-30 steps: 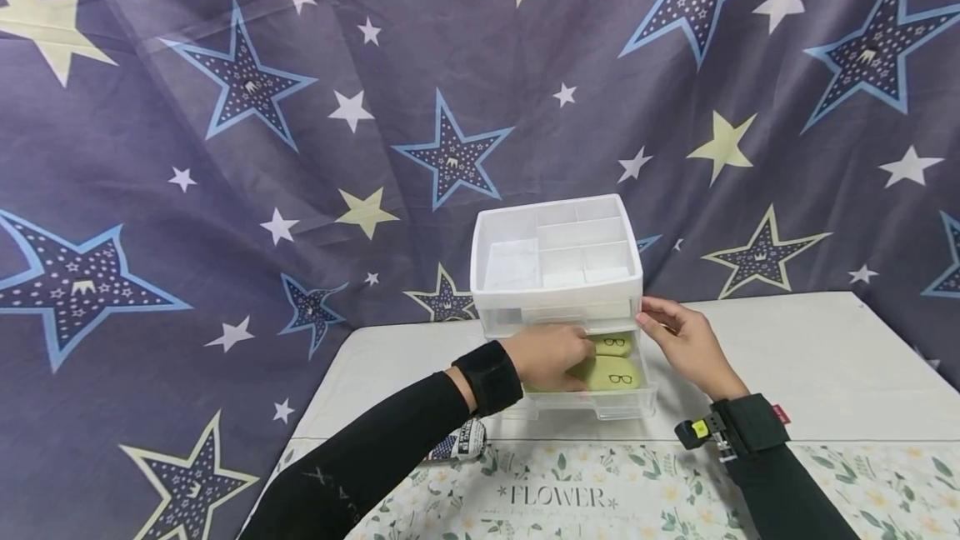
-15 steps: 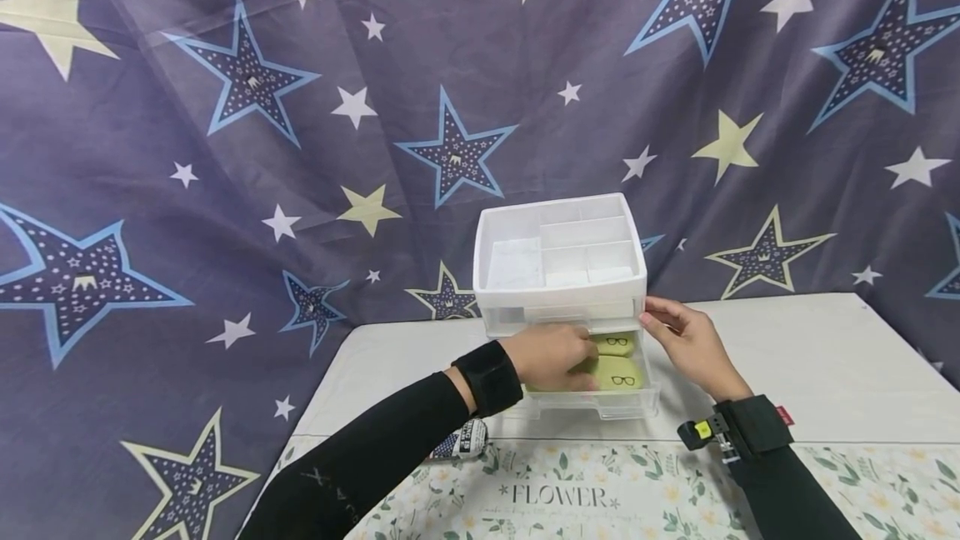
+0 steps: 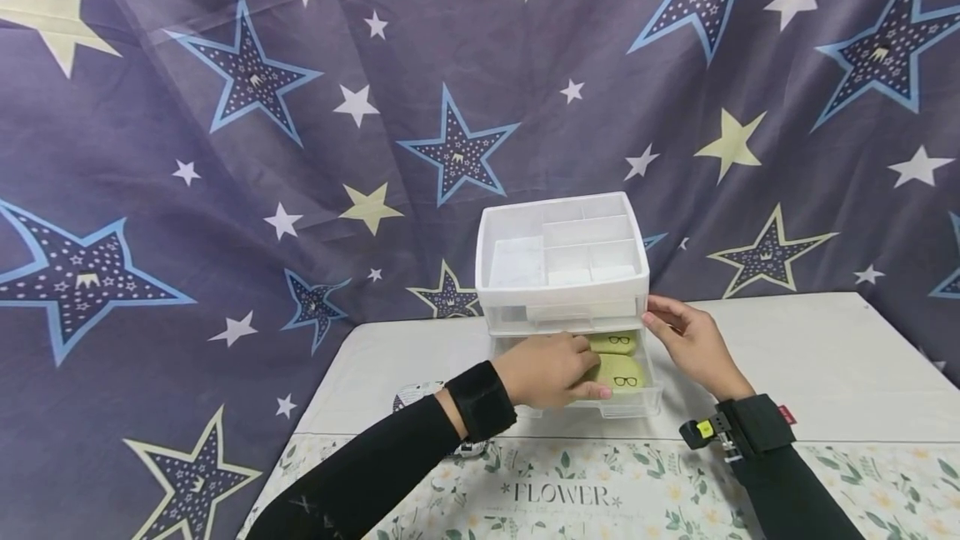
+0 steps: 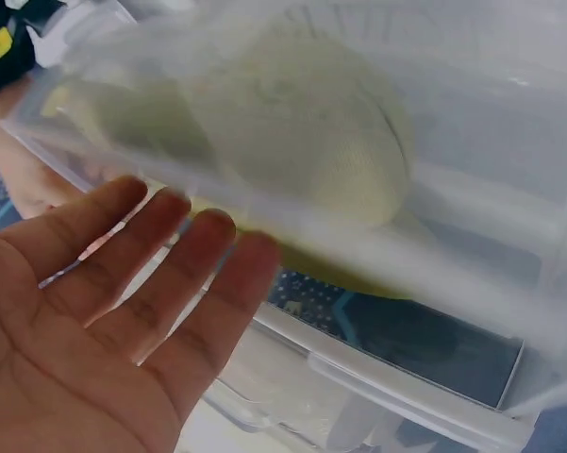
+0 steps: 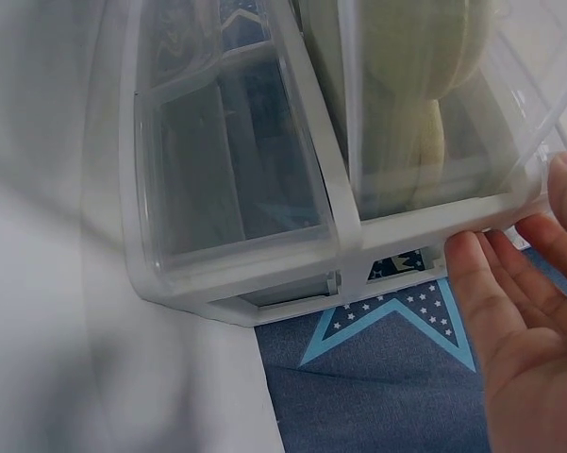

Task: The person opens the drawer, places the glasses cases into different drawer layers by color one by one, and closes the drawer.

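Note:
A white drawer unit (image 3: 562, 298) stands at the middle of the table, its clear lower drawer (image 3: 630, 405) pulled out. Inside lie yellow-green cases (image 3: 619, 373) printed with glasses, one behind another. My left hand (image 3: 551, 371) is over the drawer's front left part and hides some of its contents. In the left wrist view, that hand (image 4: 94, 321) has its fingers extended beside the clear drawer wall (image 4: 434, 255), with nothing held. My right hand (image 3: 693, 350) touches the unit's right side with its fingertips. In the right wrist view, its fingers (image 5: 481, 283) rest along the white frame (image 5: 425, 222).
Compartments form the unit's open top tray (image 3: 588, 232). Black-and-white patterned items (image 3: 416, 392) lie left of the unit, partly behind my left arm. A floral cloth (image 3: 570, 473) covers the table's front, and a star-printed curtain (image 3: 525, 65) hangs behind.
My left hand has shifted slightly forward over the drawer's front edge, its thumb now farther out. More of the patterned item behind the left forearm shows. The right hand keeps its place against the unit.

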Available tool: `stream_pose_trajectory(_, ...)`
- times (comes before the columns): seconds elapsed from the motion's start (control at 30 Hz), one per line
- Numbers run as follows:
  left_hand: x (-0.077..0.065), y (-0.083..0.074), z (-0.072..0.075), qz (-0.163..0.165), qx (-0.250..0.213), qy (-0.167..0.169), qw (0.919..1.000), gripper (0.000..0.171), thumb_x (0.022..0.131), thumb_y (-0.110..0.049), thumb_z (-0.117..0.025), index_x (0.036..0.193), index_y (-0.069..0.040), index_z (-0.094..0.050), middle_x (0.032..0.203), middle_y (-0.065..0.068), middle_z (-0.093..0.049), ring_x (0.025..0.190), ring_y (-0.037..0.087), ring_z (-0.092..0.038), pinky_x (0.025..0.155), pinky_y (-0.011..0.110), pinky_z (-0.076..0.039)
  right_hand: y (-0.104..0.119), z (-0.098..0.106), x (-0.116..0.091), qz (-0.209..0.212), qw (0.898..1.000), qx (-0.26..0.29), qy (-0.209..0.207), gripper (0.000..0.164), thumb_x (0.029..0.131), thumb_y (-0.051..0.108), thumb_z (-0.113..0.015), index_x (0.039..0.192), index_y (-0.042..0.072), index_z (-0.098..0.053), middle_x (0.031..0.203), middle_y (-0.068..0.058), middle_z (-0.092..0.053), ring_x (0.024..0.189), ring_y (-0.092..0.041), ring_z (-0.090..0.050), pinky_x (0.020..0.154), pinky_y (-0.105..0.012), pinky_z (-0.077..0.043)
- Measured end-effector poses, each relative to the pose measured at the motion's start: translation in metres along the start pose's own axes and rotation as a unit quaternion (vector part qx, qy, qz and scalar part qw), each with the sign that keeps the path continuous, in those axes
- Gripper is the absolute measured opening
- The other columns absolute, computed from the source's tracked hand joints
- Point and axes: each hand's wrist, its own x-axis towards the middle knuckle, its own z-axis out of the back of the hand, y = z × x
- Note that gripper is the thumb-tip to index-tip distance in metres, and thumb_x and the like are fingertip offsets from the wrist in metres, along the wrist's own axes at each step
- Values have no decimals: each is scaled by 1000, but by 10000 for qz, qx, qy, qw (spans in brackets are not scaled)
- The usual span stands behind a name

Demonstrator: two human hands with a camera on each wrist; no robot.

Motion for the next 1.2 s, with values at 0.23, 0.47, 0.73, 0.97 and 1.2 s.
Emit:
stream_pose_trajectory(0.23,-19,-12,-10,-72,670,-770,9948,58,99,-63,-54,126,-14,-68,117,-3,-64,103,13,-60,87,26,-56,-3,0,0,64,10000,-42,-23,42,105,23,-62,140,0,-60,124,-20,-70,103,9,-61,86,-6,-48)
stream_pose_trajectory(0.47,-33,-24,-27,-145,1259,-1629,9785,54,91,-49,-76,129,-13,-66,121,0,-67,113,15,-61,100,28,-53,-3,0,1,104,9999,-108,-51,41,105,23,-62,139,0,-60,123,-19,-71,100,10,-60,84,-6,-48)
stream_pose_trajectory(0.73,-38,-36,-45,-142,1893,-2615,9464,29,96,-22,-70,124,-15,-71,112,-3,-70,103,13,-62,91,26,-53,0,0,0,95,9999,-31,-48,40,104,19,-63,138,-1,-61,122,-20,-71,99,15,-57,84,-6,-48)
stream_pose_trajectory(0.97,-43,-41,-58,-341,2697,-2986,9148,29,101,-11,-56,125,-12,-72,110,-2,-70,95,13,-64,82,23,-55,0,-1,0,5,10000,14,-45,42,104,24,-64,138,-1,-61,123,-20,-70,102,12,-59,86,-6,-48)
stream_pose_trajectory(1.2,-42,-44,-67,-450,3248,-3519,8767,31,104,-7,-47,115,-9,-75,103,0,-71,88,14,-65,77,25,-57,0,-1,1,37,10000,49,-48,42,104,25,-64,137,-1,-61,123,-20,-70,103,7,-62,86,-6,-49)
